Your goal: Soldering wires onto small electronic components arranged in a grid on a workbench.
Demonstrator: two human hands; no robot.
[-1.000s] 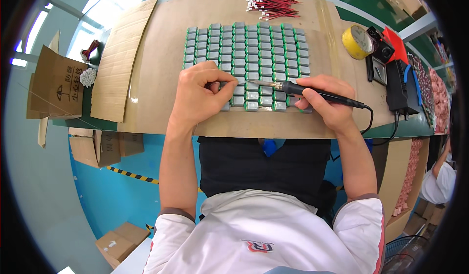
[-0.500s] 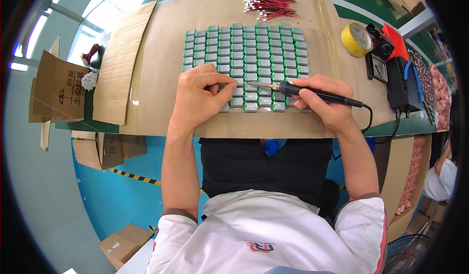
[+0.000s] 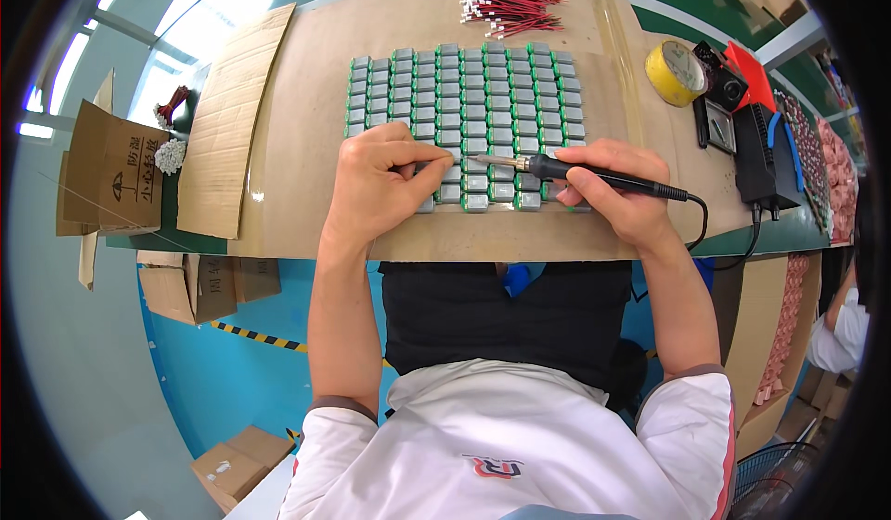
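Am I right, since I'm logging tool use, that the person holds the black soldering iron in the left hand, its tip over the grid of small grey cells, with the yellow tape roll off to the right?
Not quite. The head view shows the black soldering iron in the right hand; the left hand rests on the grid of small grey cells. The tip is over the grid, and the yellow tape roll does lie off to the right.

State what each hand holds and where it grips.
Right hand holds the soldering iron by its black handle. Left hand pinches something at the battery cells; too small to tell.
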